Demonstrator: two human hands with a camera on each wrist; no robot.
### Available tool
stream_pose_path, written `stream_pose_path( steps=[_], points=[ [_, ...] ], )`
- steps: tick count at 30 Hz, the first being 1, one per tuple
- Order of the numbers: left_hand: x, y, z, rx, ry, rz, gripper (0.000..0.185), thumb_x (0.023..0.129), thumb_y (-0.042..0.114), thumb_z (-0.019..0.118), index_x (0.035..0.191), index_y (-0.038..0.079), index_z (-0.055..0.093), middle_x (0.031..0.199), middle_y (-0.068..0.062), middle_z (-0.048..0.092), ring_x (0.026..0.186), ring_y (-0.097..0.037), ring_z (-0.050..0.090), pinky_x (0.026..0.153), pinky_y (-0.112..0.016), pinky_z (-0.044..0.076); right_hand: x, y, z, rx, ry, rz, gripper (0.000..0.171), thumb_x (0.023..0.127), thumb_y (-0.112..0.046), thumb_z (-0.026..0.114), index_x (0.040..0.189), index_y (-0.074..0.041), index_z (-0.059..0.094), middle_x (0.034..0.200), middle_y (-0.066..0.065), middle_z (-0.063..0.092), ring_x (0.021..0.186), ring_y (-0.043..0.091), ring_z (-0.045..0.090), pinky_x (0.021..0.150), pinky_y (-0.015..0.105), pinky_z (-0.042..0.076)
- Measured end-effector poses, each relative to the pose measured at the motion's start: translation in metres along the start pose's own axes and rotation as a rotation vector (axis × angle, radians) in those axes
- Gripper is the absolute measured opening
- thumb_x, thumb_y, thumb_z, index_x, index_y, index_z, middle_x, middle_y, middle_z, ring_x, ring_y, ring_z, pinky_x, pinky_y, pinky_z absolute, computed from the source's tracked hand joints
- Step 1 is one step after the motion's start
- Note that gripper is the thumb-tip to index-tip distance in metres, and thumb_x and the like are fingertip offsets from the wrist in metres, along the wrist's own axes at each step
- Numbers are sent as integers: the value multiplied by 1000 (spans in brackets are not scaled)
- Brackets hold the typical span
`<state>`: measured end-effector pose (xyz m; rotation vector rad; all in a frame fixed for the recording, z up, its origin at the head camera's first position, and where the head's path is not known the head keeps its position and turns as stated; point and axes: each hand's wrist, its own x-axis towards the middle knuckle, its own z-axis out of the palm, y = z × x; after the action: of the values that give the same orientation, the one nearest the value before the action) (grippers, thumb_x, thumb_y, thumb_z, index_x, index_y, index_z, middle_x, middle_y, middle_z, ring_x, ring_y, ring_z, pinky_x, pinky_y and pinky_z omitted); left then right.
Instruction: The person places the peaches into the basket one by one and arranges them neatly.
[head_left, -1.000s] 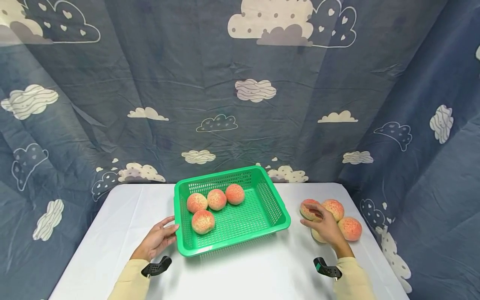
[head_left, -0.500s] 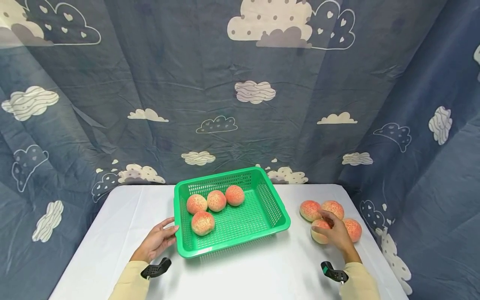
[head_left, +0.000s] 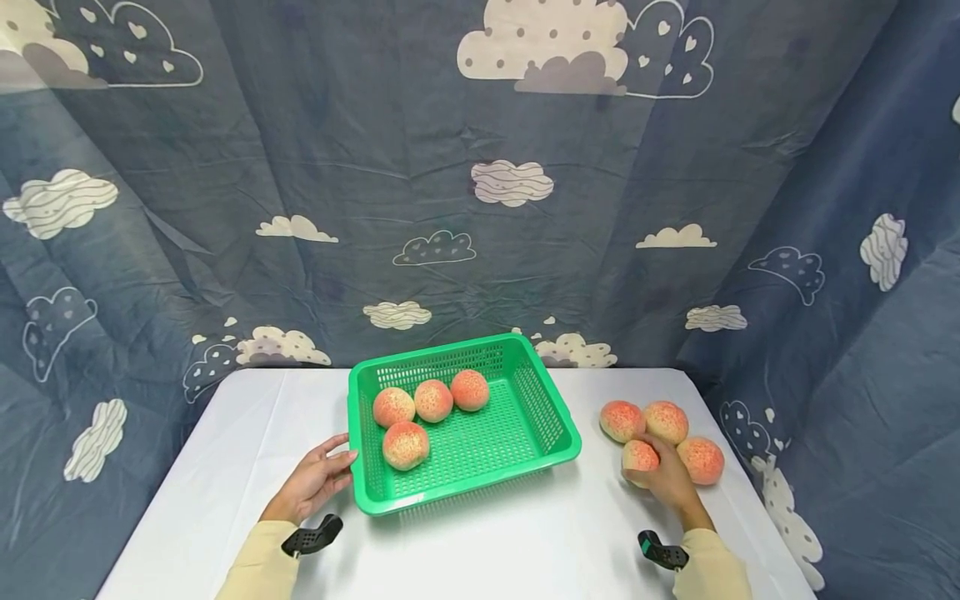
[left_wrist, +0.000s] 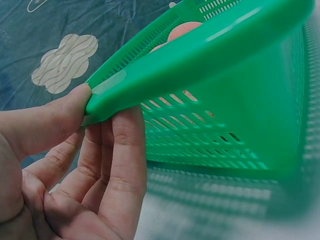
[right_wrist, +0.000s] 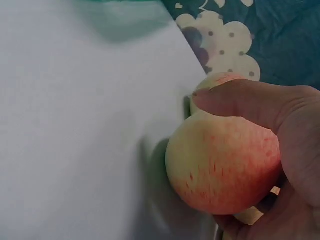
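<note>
My left hand (head_left: pixel 315 479) pinches the left rim of a green plastic basket (head_left: pixel 465 492); the left wrist view shows the thumb on top of the rim (left_wrist: pixel 165 82) and fingers beneath it. Several peaches, one of them the front peach (head_left: pixel 406 445), lie in the basket's left and back part. On the right of the table my right hand (head_left: pixel 671 475) grips a peach (head_left: pixel 640 458), thumb on one side and fingers curled round the other. In the right wrist view this yellow-and-red peach (right_wrist: pixel 222 162) fills the grasp; the fingertips are mostly hidden.
Three more peaches lie close round the right hand: a left one (head_left: pixel 621 420), a back one (head_left: pixel 667 422) and a right one (head_left: pixel 701 460). A white cloth covers the table (head_left: pixel 495 550). Behind hangs a dark blue curtain (head_left: pixel 337 200) with cloud prints.
My right hand has moved from over the back-left peach toward the front one, and its fingers have come round that peach. The left hand and the basket stay put.
</note>
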<state>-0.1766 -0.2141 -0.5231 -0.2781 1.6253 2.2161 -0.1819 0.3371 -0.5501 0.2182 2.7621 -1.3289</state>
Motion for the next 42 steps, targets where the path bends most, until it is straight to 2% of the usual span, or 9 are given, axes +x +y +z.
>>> stream_pose_path(
  steps=[6,12,17,19,22,25,29,34,42],
  points=[
    [0,0,0,-11,-3,3,63,96,3,56,147,-5,20,98,0,69,89,-10,67,81,-27,56,-1,10,7,-18,8,-30,75,76,-13,80,140,0,41,146,32,32,131,48,33,107,63,27],
    [1,-2,0,-21,-1,6,63,95,3,58,146,-5,22,97,0,69,89,-11,67,80,-28,56,-4,14,14,-31,9,-5,86,74,-12,80,145,-4,33,148,31,27,132,50,31,105,66,26],
    [2,-2,0,-4,12,0,63,96,3,57,146,-5,21,97,0,68,89,-11,66,80,-28,56,-6,13,15,-36,16,21,86,75,-10,78,146,-5,31,149,30,26,133,50,30,106,66,25],
    [2,-1,1,7,22,-4,63,96,4,57,147,-5,20,97,0,68,89,-11,67,80,-28,56,-7,13,14,-45,23,12,85,75,-10,78,146,-5,32,148,31,27,132,50,32,105,65,28],
    [1,0,2,19,34,-5,62,97,4,56,147,-5,19,97,-1,68,88,-11,67,80,-28,56,-8,11,12,-27,30,23,86,75,-12,79,145,-5,31,144,33,31,125,50,38,95,59,43],
    [1,1,2,25,36,-2,62,97,4,55,147,-5,19,98,-2,68,89,-11,66,80,-28,56,-9,8,10,-5,33,47,89,75,-18,81,145,-4,28,141,32,34,122,48,42,88,55,48],
    [0,1,3,22,37,-7,62,97,4,55,147,-4,19,99,-2,68,90,-12,67,80,-28,56,-10,4,5,0,31,52,93,76,-24,81,146,-2,24,142,30,34,125,47,40,97,60,39],
    [-1,0,3,18,39,-12,63,97,5,56,147,-4,19,99,-3,68,90,-13,67,79,-28,56,-14,-4,-1,-2,43,13,88,79,-21,79,146,-1,26,145,29,32,128,47,37,104,62,32],
    [0,0,3,14,49,-13,63,97,6,56,148,-4,20,100,-3,68,91,-12,67,81,-28,56,-17,-25,-8,10,117,-55,83,79,-21,79,145,-4,32,145,27,35,128,46,39,103,61,34]
  ],
)
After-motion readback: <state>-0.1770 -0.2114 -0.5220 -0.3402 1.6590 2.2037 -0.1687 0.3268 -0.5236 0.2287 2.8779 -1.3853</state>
